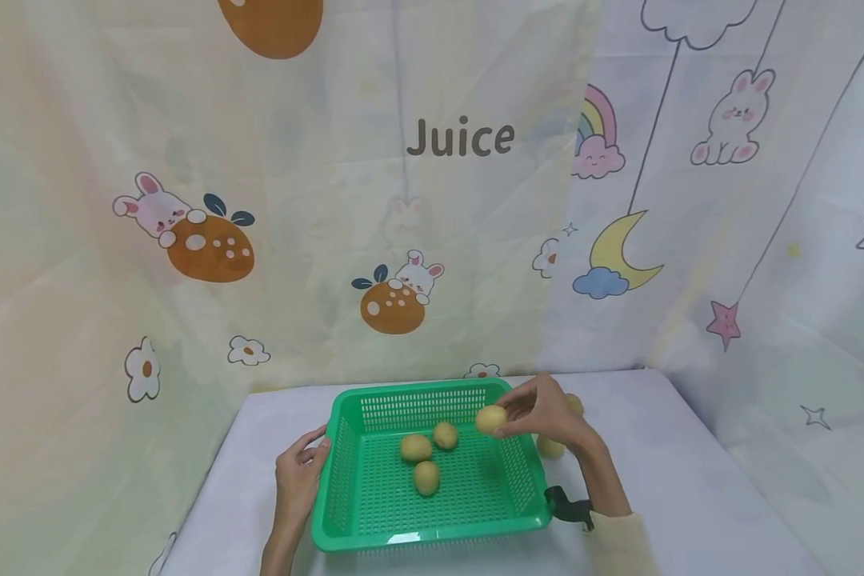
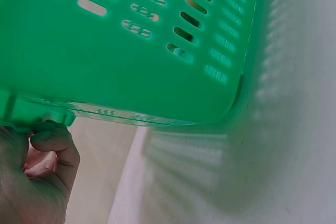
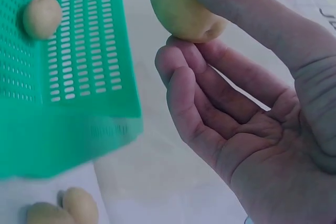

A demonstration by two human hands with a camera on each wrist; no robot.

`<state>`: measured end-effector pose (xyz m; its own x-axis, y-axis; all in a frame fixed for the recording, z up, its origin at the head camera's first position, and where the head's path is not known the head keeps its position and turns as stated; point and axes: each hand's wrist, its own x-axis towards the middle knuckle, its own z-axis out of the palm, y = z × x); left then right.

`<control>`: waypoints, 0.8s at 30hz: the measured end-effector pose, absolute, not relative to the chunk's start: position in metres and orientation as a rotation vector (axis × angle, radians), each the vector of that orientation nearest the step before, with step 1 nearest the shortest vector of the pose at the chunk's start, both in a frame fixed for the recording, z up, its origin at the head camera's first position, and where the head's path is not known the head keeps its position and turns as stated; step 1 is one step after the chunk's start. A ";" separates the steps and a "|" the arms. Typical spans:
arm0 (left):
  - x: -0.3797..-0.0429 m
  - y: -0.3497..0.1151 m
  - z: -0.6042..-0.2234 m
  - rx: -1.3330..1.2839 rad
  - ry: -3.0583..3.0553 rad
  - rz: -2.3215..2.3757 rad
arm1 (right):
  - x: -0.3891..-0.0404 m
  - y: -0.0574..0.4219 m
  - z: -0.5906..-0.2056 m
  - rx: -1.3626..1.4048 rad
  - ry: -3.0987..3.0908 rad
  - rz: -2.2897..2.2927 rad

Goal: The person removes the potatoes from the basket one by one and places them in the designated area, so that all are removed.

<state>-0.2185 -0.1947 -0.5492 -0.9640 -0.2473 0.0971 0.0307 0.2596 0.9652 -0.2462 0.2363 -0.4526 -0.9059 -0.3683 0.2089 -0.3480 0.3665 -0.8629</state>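
Observation:
A green plastic basket (image 1: 475, 490) with slotted sides holds three potatoes (image 1: 426, 478) on its floor. My left hand (image 1: 298, 480) grips the basket's left rim; in the left wrist view its thumb and curled fingers (image 2: 62, 148) close on the edge. Between thumb and fingertips, my right hand (image 1: 543, 414) pinches another potato (image 1: 490, 419) over the basket's back right corner. The right wrist view shows that potato (image 3: 184, 11) at the top, with part of it hidden behind the thumb.
More potatoes (image 1: 550, 446) lie on the white tabletop (image 1: 662, 464) just right of the basket, partly hidden by the right hand and arm. A black strap (image 1: 569, 507) hangs near the right wrist. Printed cloth curtains (image 1: 317, 200) stand behind and at the sides.

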 end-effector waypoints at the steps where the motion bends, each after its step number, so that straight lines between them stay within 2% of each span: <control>1: -0.219 -0.195 -0.549 0.206 -2.304 -1.776 | -0.245 0.239 -0.453 -0.645 2.597 -1.614; 5: -0.219 -0.196 -0.548 0.207 -2.310 -1.796 | -0.242 0.248 -0.456 -0.541 2.629 -1.614; 24: -0.218 -0.194 -0.548 0.184 -2.278 -1.787 | -0.230 0.285 -0.480 -0.444 2.638 -1.734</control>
<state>-0.2176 -0.1940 -0.5477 -0.9633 -0.2447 0.1101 0.0487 0.2442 0.9685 -0.2301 0.2847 -0.4798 -0.9601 -0.2055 0.1897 -0.2556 0.3699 -0.8932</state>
